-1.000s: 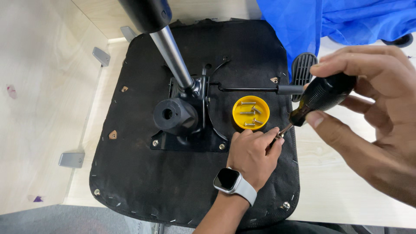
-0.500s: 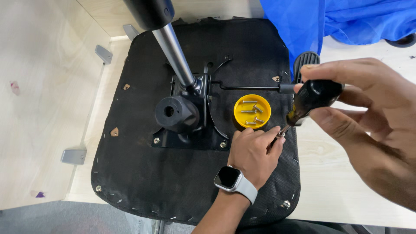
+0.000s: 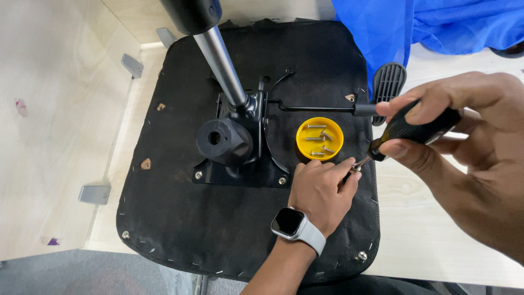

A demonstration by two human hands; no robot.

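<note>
Head view: we look down on an upturned black chair seat (image 3: 180, 218).
Container: one yellow cap (image 3: 319, 138) on the seat holds five screws (image 3: 316, 127).
Left hand (image 3: 322, 191): ours, watch on wrist, fingertips pinching a small screw (image 3: 357, 169) at the seat's right edge.
Right hand (image 3: 475, 142): fingers wrapped around one black-handled screwdriver (image 3: 420, 128), tilted down-left, tip at the pinched screw.

Over the last second the right hand (image 3: 469, 147) has shifted its grip on the black-handled screwdriver (image 3: 415, 128), the handle swinging from steeply tilted to lying flatter, toward the right edge of the upturned seat (image 3: 180, 218), uncovering the ribbed lever paddle (image 3: 387, 84).
</note>
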